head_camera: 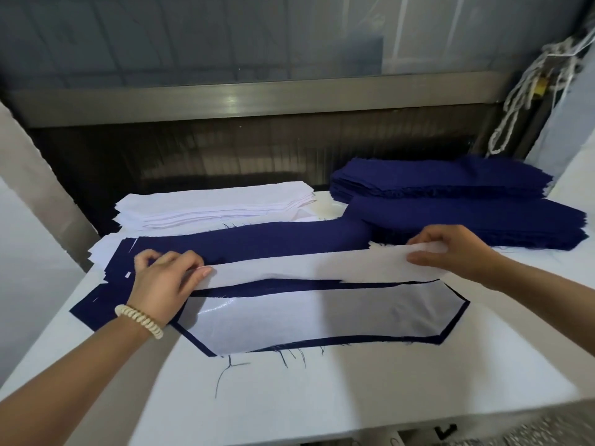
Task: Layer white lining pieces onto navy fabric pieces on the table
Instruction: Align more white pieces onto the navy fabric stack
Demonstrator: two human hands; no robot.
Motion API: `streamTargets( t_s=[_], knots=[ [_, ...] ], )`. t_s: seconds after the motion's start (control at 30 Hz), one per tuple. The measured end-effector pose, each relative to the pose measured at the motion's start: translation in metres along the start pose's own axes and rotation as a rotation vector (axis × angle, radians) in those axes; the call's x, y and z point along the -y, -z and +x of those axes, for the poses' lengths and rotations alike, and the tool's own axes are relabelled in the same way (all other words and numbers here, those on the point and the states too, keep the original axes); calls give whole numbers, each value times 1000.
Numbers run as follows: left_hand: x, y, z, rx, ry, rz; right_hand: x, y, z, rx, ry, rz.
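I see the left hand point(164, 284) at the near left of the table point(322, 400), a pale beaded bracelet point(140, 320) on its wrist. Its fingers are curled, and thumb and fingertips pinch the left end of a white lining strip point(306, 265). Beside that hand lie overlapping navy pieces with small white marks point(127, 274); I cannot read anything on them.

Behind the hand, toward the far edge, sits a stack of white lining pieces point(212, 204), flat and neatly squared.

The strip is thin, plain and slightly see-through. It is stretched between both hands just above the cloth. Its long axis runs left to right across the table, with the right end a little farther from me. Just behind it lies a bare navy piece point(257, 243), running the same way.

In front of the strip lies a lined navy piece point(457, 323). A glossy white lining point(322, 313) covers it, leaving a narrow navy border. It is long, also lies left to right, and has slanted ends. Loose threads point(231, 368) trail from its near edge.

The right hand point(450, 249) grips the strip's right end, its fingers curled over the top edge.

Behind that hand, two navy stacks point(467, 201) rest at the far right. I can find no brand or writing anywhere.
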State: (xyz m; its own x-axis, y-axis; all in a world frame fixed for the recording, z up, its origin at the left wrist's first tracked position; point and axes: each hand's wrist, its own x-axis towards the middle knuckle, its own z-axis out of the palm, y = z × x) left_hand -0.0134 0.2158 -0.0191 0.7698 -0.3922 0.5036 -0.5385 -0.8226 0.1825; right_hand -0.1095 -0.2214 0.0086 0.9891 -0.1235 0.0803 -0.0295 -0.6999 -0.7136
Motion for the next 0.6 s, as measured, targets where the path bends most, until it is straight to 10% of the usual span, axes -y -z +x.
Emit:
streamTargets(
  t_s=[0.23,0.6],
  knots=[
    [-1,10,3,171,223,-637,0,8,-13,32,-167,510],
    [4,-14,-6,506,281,-508,-29,-12,-29,149,-368,30]
  ],
)
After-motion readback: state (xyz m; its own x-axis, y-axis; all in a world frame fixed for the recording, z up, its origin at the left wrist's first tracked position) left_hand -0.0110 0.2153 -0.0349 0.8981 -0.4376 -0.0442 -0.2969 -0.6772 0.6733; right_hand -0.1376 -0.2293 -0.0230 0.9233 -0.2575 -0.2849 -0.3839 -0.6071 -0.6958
